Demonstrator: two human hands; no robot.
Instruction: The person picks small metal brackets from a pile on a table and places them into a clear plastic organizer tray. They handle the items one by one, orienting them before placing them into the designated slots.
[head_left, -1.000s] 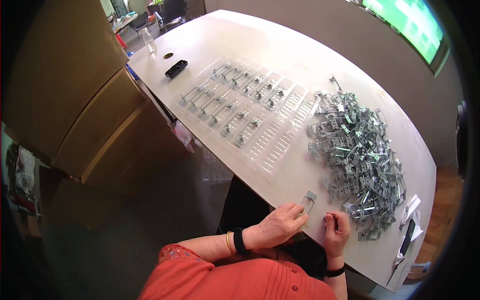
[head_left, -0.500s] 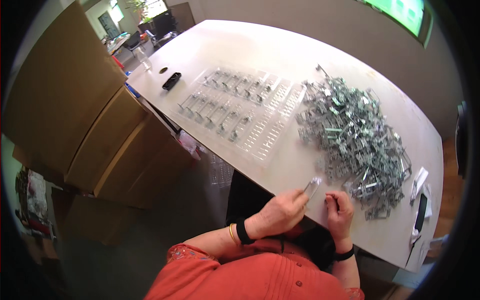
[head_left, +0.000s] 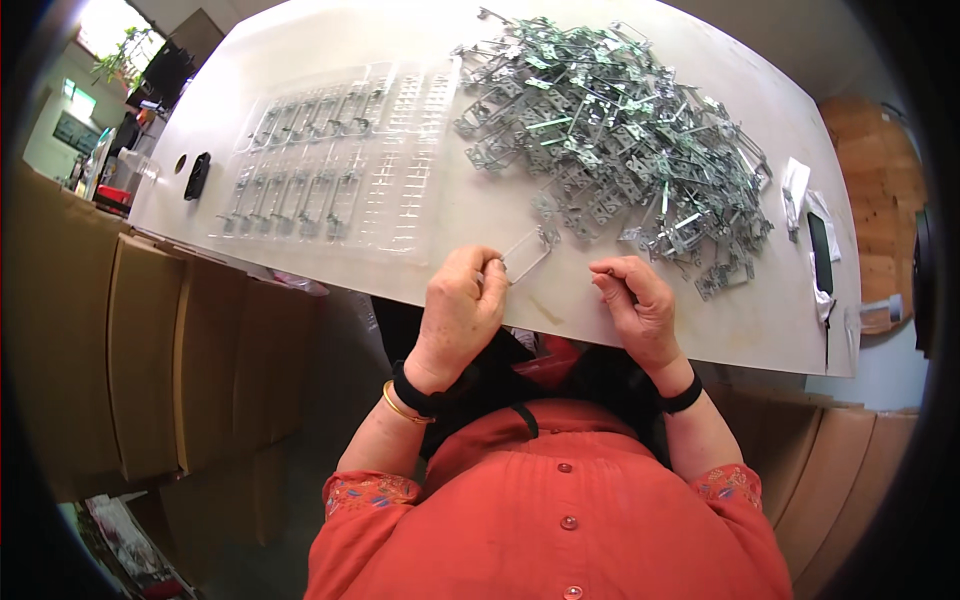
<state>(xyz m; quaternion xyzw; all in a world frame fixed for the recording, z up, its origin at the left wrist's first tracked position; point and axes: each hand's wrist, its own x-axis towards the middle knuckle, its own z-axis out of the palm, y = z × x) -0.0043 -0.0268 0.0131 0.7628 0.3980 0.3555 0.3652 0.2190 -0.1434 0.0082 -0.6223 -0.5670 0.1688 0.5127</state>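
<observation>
My left hand (head_left: 462, 312) is closed in a pinch on one end of a thin metal bracket with long rods (head_left: 530, 256). The bracket's far end points up and right, over the near part of the table. To the right, apart from the bracket, my right hand (head_left: 642, 308) has its thumb and index finger drawn together; whether something small sits between them is hidden. A big heap of silvery metal brackets (head_left: 620, 130) lies just beyond my right hand. Left of it, a clear plastic tray (head_left: 402, 215) holds similar pieces in two rows, with bare slots on its right side.
The white table (head_left: 480, 285) has its near edge below my hands. A black oblong object (head_left: 197, 176) lies at the far left. At right are white wrappers (head_left: 795, 190) and a dark flat tool (head_left: 821, 240). Cardboard boxes (head_left: 150, 350) stand left of the table.
The head view has turned, so the table appears shifted left and up. My hands are farther apart, and the bracket in my left hand now reaches out toward the heap.
</observation>
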